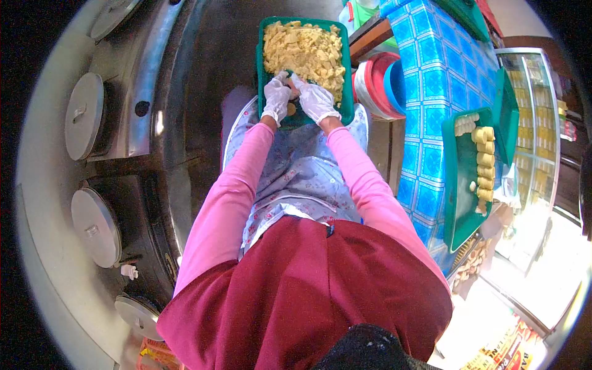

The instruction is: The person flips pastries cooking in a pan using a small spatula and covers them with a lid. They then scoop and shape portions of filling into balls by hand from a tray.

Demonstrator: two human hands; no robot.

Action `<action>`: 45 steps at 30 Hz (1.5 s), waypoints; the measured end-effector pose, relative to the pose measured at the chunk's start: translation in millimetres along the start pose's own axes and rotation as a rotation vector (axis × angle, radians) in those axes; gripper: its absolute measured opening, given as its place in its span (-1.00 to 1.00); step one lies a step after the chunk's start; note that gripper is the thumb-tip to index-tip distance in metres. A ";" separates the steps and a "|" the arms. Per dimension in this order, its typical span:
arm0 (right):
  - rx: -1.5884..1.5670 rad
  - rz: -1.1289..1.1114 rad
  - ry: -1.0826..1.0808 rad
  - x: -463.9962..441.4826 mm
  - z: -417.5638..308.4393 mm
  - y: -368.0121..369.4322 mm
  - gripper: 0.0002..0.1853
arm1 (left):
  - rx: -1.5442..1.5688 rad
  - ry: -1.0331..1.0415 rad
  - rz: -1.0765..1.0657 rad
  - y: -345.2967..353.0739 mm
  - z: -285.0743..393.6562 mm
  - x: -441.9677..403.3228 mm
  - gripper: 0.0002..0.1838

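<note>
A green plastic tray [349, 92] rests across my lap, heaped with crumbly pale-yellow chunks [305, 49]. Both my hands wear thin white gloves and meet over the near end of this tray. My left hand [277, 97] has its fingers curled in toward the other hand. My right hand [314, 100] is bent the same way, its fingertips close to the left ones. Something small and pinkish shows between them; whether it is a piece of food or bare fingertips is unclear. Just below the hands lies a small yellowish piece [291, 110] in the tray.
To my right stands a table with a blue checked cloth [422, 123], holding a green tray [453, 203] with a row of yellow pieces. Red and blue basins [377, 83] sit beside it. On the left are large pots with metal lids [85, 117]. A glass display case [533, 111] is far right.
</note>
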State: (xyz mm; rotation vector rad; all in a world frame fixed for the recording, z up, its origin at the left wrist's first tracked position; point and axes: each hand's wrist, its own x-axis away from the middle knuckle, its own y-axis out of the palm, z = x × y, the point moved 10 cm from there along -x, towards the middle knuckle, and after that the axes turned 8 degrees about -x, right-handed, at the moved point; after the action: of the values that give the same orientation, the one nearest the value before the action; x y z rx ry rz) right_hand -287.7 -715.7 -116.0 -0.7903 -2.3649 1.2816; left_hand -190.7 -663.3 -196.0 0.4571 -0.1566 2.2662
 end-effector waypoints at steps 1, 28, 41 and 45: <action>0.023 -0.027 -0.009 -0.9 1.0 -1.7 -0.61 | -0.006 0.012 -0.003 -0.5 -1.1 -2.1 -0.28; -0.089 0.180 0.095 43.9 31.4 -70.9 -0.61 | -1.027 0.647 0.138 46.6 74.9 1.6 -0.60; -0.065 0.144 -0.036 20.2 13.9 4.5 -0.89 | -0.805 0.467 -0.007 -10.4 87.1 -20.8 -0.66; -0.001 0.356 0.105 14.9 41.5 -31.4 -0.82 | -0.950 0.656 -0.043 4.2 58.5 -16.4 -0.52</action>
State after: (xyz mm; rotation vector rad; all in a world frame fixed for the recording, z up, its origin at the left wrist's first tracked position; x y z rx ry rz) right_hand -331.2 -747.6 -111.4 -1.2904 -2.2081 1.3310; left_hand -167.7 -692.4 -147.7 -0.7530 -0.8047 1.9021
